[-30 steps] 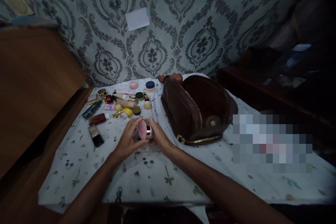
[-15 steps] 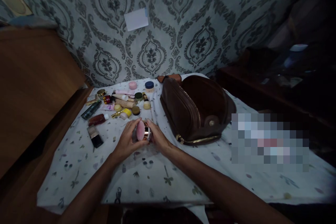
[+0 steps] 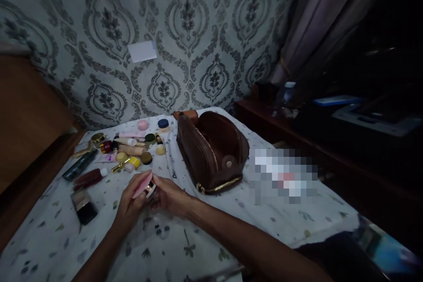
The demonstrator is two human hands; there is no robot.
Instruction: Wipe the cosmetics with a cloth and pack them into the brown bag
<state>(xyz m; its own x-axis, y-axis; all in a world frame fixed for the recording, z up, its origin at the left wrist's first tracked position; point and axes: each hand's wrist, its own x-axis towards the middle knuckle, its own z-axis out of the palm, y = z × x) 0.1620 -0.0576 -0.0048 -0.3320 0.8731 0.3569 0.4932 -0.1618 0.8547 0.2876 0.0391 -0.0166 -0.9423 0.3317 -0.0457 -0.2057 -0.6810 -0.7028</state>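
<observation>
Both hands meet over the near middle of the cloth around a small round cosmetic jar (image 3: 143,186) with a pink face and a gold band. My left hand (image 3: 128,200) is wrapped round its pink side. From the other side, my right hand (image 3: 170,197) grips the banded edge. The jar is tilted, and fingers hide part of it; whether its lid is loose I cannot tell. A brown toiletry bag (image 3: 194,158) with a gold zip stands unzipped to the right of the hands. Just beyond them lie a yellow-capped bottle (image 3: 134,162) and a brown-lidded jar (image 3: 146,157).
Several tubes and jars spread over the left of the patterned cloth (image 3: 185,242), among them a dark red bottle (image 3: 87,179), a black-capped bottle (image 3: 85,209) and a blue-lidded jar (image 3: 163,125). A blurred-out patch (image 3: 280,176) covers something right of the bag. Wallpaper rises behind.
The view has swung right, so everything sits further left in it. The jar stays between both hands and its pink face is now more tilted. The bag and the other cosmetics stay in place.
</observation>
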